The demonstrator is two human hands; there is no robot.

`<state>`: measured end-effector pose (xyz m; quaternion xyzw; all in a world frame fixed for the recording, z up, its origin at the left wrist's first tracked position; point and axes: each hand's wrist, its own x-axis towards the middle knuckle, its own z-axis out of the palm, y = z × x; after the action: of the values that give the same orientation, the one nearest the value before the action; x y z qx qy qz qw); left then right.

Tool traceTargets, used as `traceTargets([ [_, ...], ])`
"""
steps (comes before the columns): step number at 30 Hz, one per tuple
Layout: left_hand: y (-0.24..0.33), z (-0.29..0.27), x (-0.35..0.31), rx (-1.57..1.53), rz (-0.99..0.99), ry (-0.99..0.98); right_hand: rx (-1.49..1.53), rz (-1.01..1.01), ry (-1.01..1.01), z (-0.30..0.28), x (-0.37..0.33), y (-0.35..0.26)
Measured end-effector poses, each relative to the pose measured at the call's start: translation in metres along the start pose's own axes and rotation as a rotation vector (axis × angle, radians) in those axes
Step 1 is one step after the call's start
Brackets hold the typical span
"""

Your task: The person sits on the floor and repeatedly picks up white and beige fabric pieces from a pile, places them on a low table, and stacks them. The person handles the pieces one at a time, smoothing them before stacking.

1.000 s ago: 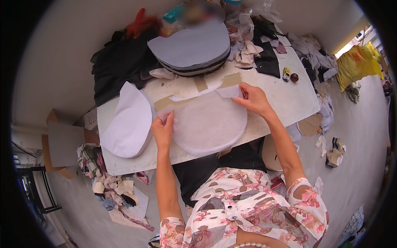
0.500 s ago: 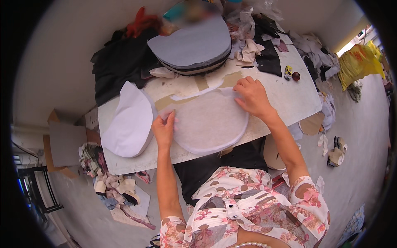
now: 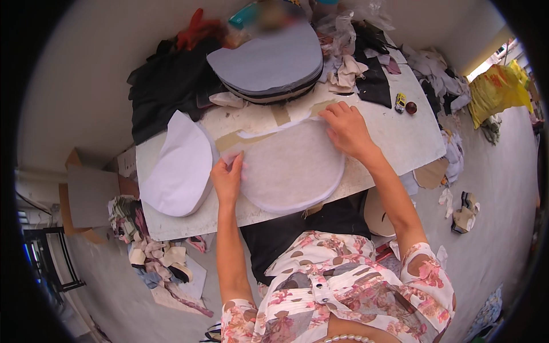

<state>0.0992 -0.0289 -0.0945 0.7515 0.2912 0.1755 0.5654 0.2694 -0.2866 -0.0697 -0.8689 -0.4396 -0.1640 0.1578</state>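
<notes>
A half-round stack of thin, whitish fabric pieces (image 3: pixel 291 171) lies on the table in front of me, its curved edge toward my body. My left hand (image 3: pixel 227 178) pinches the left corner of the top piece between thumb and fingers. At the far right corner, my right hand (image 3: pixel 347 130) has its fingers closed on the same fabric piece, near the upper edge. Part of that edge is hidden by the fingers. Left of my left hand rests a similar stack of white cut pieces (image 3: pixel 178 168).
Across the table (image 3: pixel 394 143) stands a thick stack of grey half-round pieces (image 3: pixel 274 60). Black cloth (image 3: pixel 166 86) lies far left. Fabric scraps (image 3: pixel 347 74), a small toy car (image 3: pixel 400 102) and a dark red ball (image 3: pixel 411 107) sit far right. Scraps (image 3: pixel 166 257) litter the floor.
My right hand has shifted slightly left and away from me along the fabric's far edge. My left hand keeps its pinch in the same place.
</notes>
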Motion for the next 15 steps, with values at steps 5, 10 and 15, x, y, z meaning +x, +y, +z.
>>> traceTargets([
  [5, -0.004, -0.001, 0.001, 0.002, -0.011, 0.003, 0.265, 0.172, 0.041, 0.016, 0.006, 0.014],
  [10, 0.005, -0.005, -0.001, -0.079, 0.04, -0.006, 0.483, 0.339, 0.042, 0.02, 0.006, 0.018],
  [15, 0.006, -0.015, 0.01, 0.067, 0.045, 0.05, 0.636, 0.43, -0.015, 0.012, 0.005, 0.026],
])
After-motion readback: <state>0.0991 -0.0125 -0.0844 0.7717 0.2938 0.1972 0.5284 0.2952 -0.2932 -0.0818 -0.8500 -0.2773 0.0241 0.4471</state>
